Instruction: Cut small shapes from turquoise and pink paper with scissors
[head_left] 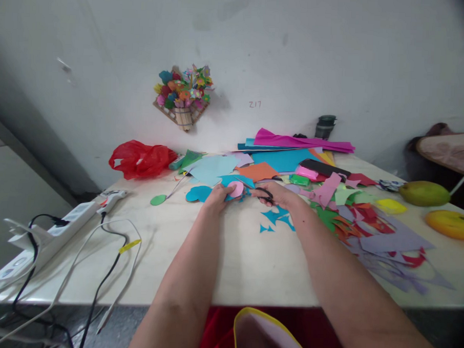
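My left hand [218, 195] pinches a piece of blue paper [237, 181] together with a pink paper circle [236, 189] lying over it. Fingers of my right hand [274, 193] are closed round scissors with black handles [266, 195]. The scissors are at the right side of the blue paper; their blades are mostly hidden. To the left of my left hand lie blue rounded cut-outs [199, 193]. Small blue scraps [278, 215] are scattered on the table below my right hand.
On the right are heaped paper scraps [390, 242], a black phone [324, 169] and two mangoes [424, 193]. Coloured sheets [286, 160] lie at the back. A red plastic bag [142, 160], a green circle [157, 200] and a power strip [66, 228] with cables are on the left.
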Action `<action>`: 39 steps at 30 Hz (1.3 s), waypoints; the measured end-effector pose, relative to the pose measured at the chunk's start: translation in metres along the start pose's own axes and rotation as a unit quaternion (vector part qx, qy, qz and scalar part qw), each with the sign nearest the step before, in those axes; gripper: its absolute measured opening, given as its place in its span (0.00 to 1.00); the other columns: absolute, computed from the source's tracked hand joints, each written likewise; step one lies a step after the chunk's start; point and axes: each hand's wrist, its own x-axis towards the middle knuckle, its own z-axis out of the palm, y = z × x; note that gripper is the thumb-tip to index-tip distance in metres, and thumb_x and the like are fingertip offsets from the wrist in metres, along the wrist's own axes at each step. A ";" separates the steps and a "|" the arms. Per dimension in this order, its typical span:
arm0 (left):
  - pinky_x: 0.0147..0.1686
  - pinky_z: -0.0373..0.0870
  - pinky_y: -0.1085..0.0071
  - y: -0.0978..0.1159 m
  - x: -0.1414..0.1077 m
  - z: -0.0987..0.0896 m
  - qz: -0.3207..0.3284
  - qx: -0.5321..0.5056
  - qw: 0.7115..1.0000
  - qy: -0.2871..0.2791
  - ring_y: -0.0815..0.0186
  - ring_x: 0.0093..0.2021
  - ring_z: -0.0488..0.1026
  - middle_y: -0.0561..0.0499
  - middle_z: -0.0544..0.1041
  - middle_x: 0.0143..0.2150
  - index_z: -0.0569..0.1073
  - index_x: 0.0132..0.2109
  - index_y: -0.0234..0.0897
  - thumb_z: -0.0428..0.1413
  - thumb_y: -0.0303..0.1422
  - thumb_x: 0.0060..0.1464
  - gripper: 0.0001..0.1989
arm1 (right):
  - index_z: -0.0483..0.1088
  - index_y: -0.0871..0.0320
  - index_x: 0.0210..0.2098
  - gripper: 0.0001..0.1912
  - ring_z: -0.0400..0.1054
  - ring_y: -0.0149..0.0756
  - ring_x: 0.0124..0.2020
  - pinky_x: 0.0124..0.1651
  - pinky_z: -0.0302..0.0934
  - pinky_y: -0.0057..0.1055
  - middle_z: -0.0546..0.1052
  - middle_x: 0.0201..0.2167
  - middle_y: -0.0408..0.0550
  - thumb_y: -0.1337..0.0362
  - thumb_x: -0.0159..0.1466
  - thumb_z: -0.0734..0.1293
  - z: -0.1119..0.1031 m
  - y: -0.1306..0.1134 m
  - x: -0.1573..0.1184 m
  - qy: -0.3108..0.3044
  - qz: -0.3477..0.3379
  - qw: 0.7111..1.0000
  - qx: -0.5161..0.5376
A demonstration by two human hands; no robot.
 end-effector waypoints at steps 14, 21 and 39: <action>0.31 0.79 0.65 0.002 -0.004 -0.001 -0.007 0.008 1.000 -0.023 0.59 0.32 0.79 0.43 0.79 0.29 0.72 0.31 0.29 0.60 0.21 0.51 0.04 | 0.61 0.57 0.20 0.19 0.52 0.22 0.12 0.13 0.45 0.21 0.63 0.12 0.39 0.58 0.59 0.71 -0.007 0.002 -0.002 -0.039 -0.022 0.999 0.000; 0.33 0.79 0.64 0.003 -0.003 0.000 -0.016 0.012 1.000 -0.005 0.60 0.31 0.79 0.43 0.78 0.30 0.70 0.30 0.29 0.59 0.19 0.51 0.06 | 0.62 0.58 0.19 0.18 0.51 0.22 0.11 0.13 0.46 0.21 0.64 0.11 0.39 0.61 0.58 0.72 -0.010 -0.001 -0.005 -0.042 0.004 0.999 -0.019; 0.31 0.79 0.68 -0.001 0.001 -0.005 -0.017 0.008 0.999 -0.039 0.59 0.32 0.80 0.40 0.80 0.32 0.74 0.34 0.27 0.60 0.21 0.52 0.01 | 0.62 0.58 0.20 0.19 0.53 0.21 0.12 0.13 0.46 0.22 0.66 0.13 0.39 0.59 0.58 0.72 -0.006 -0.003 -0.008 -0.021 -0.013 0.998 -0.053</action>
